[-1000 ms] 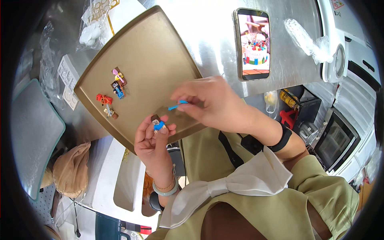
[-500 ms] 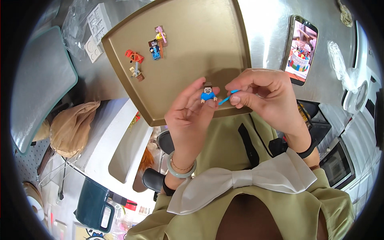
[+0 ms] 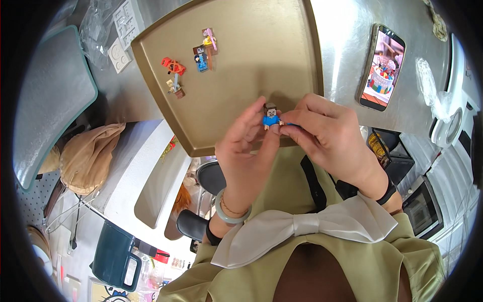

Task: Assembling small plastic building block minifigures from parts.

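Observation:
My left hand (image 3: 246, 143) pinches a toy minifigure (image 3: 270, 121) with a blue torso and a blocky brown-haired head. Against the figure's side, the fingertips of my right hand (image 3: 329, 138) grip a thin blue toy stick (image 3: 290, 124), mostly hidden by the fingers. Both hands are over the near edge of a gold tray (image 3: 271, 45). Lying in the tray's left part are a red minifigure (image 3: 173, 65), one with a grey sword (image 3: 176, 86), a blue one (image 3: 201, 60) and a yellow one with a pink piece (image 3: 209, 39).
Right of the tray, a phone (image 3: 382, 68) displaying a decorated cake lies on the metal table (image 3: 337, 30). White molds (image 3: 119, 55) and clear plastic wrap (image 3: 95, 35) are to the left. A white scale (image 3: 449, 121) and more plastic wrap (image 3: 427, 80) stand at the right.
My right hand has brought the blue stick against the minifigure's side, and its fingers now cover most of the stick. Both hands have shifted slightly in view.

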A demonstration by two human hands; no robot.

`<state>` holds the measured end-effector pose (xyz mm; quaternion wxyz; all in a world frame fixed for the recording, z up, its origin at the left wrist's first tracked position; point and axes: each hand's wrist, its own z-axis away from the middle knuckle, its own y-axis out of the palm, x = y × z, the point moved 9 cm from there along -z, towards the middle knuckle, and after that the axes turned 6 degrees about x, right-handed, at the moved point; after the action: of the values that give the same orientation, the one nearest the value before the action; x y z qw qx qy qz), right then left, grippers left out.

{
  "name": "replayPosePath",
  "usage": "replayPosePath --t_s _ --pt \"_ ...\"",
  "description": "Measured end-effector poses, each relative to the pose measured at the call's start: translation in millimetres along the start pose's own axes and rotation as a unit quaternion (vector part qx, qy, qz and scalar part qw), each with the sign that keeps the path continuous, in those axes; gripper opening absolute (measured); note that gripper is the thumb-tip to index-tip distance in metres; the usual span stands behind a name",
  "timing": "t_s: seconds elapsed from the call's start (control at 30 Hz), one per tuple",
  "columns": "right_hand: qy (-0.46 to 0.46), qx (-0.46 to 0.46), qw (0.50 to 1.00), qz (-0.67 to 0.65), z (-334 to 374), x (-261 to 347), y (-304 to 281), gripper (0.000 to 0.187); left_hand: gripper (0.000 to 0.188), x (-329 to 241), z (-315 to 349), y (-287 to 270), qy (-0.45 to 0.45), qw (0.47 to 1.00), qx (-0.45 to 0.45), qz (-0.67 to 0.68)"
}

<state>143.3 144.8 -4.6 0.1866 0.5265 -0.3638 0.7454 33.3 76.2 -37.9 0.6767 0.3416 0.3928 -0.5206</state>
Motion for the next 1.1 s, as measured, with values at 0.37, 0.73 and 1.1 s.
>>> replayPosePath --t_s 0.37,0.73,1.1 --pt "-0.089 -0.026 0.989 0.119 8 22 8 0.014 0.039 -10 3 -4 0.043 0.999 -0.018 -0.028" --pt "-0.06 -0.034 0.99 0.127 8 21 14 0.012 0.038 -6 4 -4 0.029 0.999 -0.04 0.006" --pt "0.026 -0.086 0.995 -0.032 10 3 7 0.008 0.037 -6 8 -7 0.024 0.997 -0.067 0.026"
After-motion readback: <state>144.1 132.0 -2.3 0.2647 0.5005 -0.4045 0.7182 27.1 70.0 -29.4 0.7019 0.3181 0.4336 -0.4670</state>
